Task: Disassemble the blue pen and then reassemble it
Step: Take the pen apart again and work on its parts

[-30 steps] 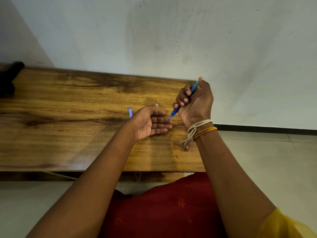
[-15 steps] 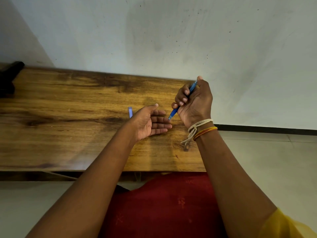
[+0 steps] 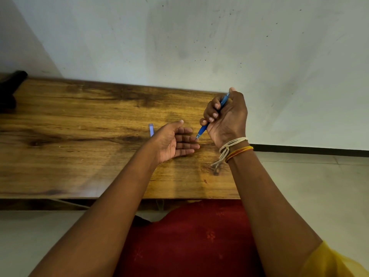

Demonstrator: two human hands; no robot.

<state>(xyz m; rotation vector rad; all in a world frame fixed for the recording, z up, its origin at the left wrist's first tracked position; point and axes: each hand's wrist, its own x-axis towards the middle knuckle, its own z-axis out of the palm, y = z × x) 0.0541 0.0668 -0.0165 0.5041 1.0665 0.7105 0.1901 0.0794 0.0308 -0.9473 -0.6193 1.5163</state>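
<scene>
right hand (image 3: 226, 118) grips blue pen (image 3: 203, 129); left hand (image 3: 173, 140) lies loose, palm up; small blue piece (image 3: 151, 129) just behind it.

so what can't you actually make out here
- Pen, head view: the right hand wraps its middle, so any joint or gap in the barrel is hidden.
- Pen tip: too small to tell whether it touches the left hand.
- Blue piece on the table: partly behind the left hand; which part it is, unclear.
- Dark object: cut off by the left edge, unidentifiable.
</scene>
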